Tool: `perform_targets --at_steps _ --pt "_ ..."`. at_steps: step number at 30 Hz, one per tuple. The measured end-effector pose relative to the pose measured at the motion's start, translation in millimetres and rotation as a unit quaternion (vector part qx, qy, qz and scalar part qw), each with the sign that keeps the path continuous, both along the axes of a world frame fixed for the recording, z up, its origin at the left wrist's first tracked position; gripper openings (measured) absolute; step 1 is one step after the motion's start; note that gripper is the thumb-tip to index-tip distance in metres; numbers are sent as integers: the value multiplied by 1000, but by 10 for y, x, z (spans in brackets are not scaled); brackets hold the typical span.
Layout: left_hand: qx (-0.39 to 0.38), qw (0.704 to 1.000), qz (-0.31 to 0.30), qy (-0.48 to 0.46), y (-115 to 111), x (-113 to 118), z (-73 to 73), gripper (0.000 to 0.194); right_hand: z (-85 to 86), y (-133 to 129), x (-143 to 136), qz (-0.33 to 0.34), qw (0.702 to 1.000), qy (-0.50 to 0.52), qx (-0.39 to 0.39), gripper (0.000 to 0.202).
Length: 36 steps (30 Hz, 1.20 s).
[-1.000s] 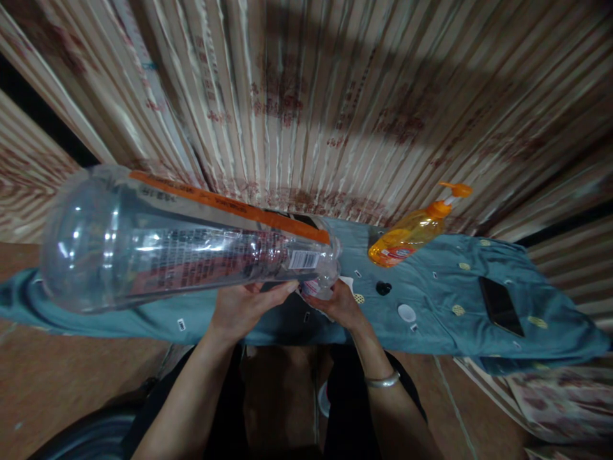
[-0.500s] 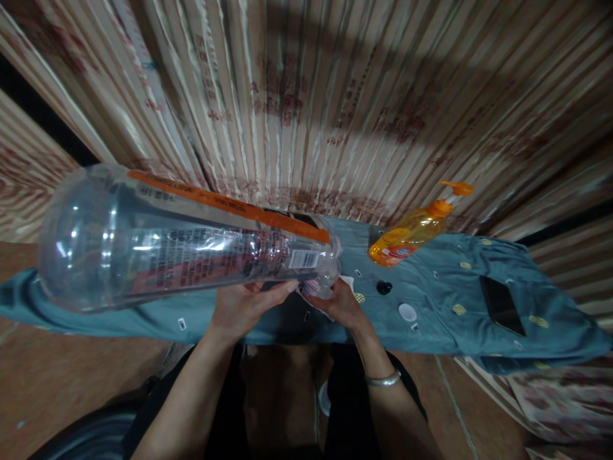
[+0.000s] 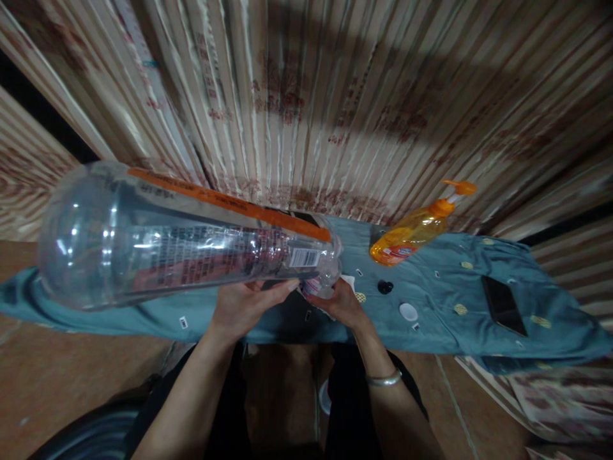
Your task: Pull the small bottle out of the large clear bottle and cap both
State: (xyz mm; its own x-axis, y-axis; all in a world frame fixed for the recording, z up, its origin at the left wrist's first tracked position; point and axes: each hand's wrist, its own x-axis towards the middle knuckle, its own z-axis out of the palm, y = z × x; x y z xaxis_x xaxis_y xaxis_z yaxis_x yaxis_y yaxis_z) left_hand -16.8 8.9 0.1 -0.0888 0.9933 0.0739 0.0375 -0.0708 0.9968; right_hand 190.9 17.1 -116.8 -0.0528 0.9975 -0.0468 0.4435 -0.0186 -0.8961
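A large clear plastic bottle (image 3: 129,255) with an orange-and-white label lies tipped almost level, its base to the left and its neck to the right. My left hand (image 3: 242,310) is closed around its underside, the thumb stretched along it. At the neck, my right hand (image 3: 345,305) grips a smaller clear container (image 3: 313,287) with pink print, close against the large bottle's mouth. The right fingers are partly hidden behind the container. A scrap of white paper or tissue (image 3: 350,280) shows beside the right hand.
An orange pump bottle (image 3: 407,236) stands at the back of the teal cloth (image 3: 431,338). Nearer lie a small black cap-like piece (image 3: 385,287), a white round lid (image 3: 408,312) and a dark phone (image 3: 504,306). A pleated curtain (image 3: 306,115) hangs behind.
Almost nothing differs. Both hands keep the same hold on the large bottle and the small container; the view has shifted very slightly.
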Motion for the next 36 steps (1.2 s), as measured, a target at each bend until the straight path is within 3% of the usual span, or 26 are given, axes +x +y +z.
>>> perform_targets --at_steps 11,36 --pt "3 1000 7 -15 0 33 62 31 -33 9 -2 3 1000 -4 6 43" --pt "0 1000 0 -15 -6 18 66 29 8 7 -7 9 1000 -20 19 40"
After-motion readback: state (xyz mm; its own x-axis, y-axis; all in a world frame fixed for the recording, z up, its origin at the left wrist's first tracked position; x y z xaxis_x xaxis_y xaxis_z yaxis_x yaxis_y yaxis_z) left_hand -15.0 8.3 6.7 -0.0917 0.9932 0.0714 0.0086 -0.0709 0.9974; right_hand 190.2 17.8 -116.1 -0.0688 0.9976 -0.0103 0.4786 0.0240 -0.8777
